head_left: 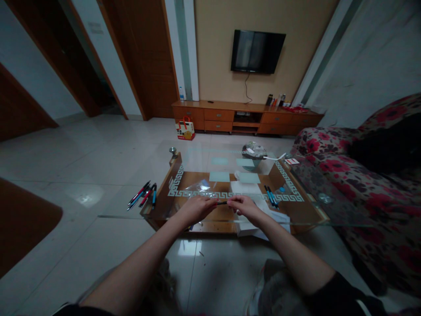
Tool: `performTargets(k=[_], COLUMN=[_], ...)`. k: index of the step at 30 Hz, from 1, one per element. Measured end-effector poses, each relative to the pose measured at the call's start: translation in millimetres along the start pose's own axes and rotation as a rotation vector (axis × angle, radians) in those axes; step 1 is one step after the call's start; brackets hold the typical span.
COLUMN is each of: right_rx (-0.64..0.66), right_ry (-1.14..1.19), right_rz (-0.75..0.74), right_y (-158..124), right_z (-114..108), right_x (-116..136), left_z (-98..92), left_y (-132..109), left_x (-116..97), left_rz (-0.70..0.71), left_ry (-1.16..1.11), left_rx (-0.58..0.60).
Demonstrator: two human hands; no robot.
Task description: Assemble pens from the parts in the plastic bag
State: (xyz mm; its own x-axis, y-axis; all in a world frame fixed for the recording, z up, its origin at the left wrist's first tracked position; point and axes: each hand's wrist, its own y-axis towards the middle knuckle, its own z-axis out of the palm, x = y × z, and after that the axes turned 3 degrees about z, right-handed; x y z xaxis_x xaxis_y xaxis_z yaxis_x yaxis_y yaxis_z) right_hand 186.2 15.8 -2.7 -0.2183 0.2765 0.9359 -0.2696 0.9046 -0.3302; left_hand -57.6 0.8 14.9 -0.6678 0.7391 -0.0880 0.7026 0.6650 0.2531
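My left hand (198, 208) and my right hand (244, 206) meet over the near part of the glass table (226, 195). Between their fingertips runs a thin dark pen (222, 202), pinched at one end by each hand. Several pens (142, 195) in blue, red and black lie in a loose pile at the table's left side. To the right of my right hand, a few blue and black pens (271, 197) lie together. A clear plastic bag (200, 187) rests behind my left hand.
A white box (245, 188) and papers (279, 219) show around and beyond my right hand. At the far right of the table stands a bowl-like container (254, 150). A flowered sofa (345, 175) borders the right side; a low cabinet (219, 115) stands at the wall.
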Motion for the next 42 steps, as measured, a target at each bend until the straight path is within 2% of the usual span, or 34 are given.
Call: performTargets(k=[12, 29, 42], right_rx=[-0.041, -0.081, -0.220], right_ry=[-0.010, 0.033, 0.063], right_rz=[-0.003, 0.014, -0.111], right_y=[2.5, -0.1, 7.0], right_z=[-1.8, -1.4, -8.0], right_x=[-1.0, 4.7, -1.6], left_z=[6.8, 4.9, 7.7], left_y=[-2.1, -2.9, -3.7], left_x=[4.3, 4.6, 5.8], left_rz=[-0.024, -0.017, -0.024], left_ry=[-0.043, -0.022, -0.022], left_rx=[-0.006, -0.001, 0.003])
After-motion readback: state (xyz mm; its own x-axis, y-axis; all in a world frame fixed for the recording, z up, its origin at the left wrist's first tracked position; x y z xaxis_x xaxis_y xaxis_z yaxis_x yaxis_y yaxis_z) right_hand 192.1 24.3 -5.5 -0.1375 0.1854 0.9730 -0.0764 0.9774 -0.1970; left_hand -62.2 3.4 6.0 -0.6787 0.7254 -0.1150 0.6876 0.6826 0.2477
